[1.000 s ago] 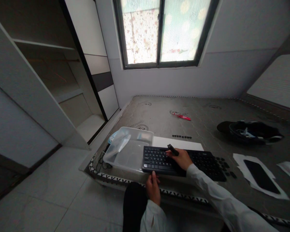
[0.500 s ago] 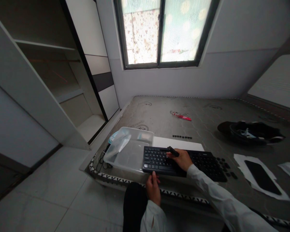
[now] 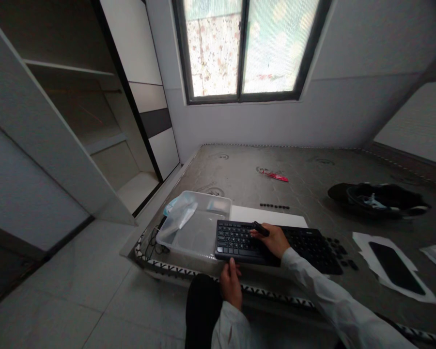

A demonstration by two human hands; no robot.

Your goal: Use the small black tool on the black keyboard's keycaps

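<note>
A black keyboard (image 3: 236,238) lies across the right part of a clear plastic bin (image 3: 189,242) and a flat white sheet or box (image 3: 272,214). My right hand (image 3: 274,240) is over the middle of the keys, closed around a short black pen-like tool (image 3: 260,229). The tool's lower end is hidden by my fingers, so I cannot tell if it touches a key. My left hand (image 3: 231,281) is at the keyboard's front edge, thumb up against it and fingers curled. Loose black keycaps (image 3: 336,247) lie beside the keyboard's right end; several more form a row (image 3: 274,206) behind it.
All this rests on a grey mattress (image 3: 240,165) with a patterned edge. A red packet (image 3: 274,175) lies farther back. To the right are a black cap (image 3: 378,198) and a dark phone-like slab (image 3: 396,266) on white paper. An open wardrobe (image 3: 105,121) stands at left.
</note>
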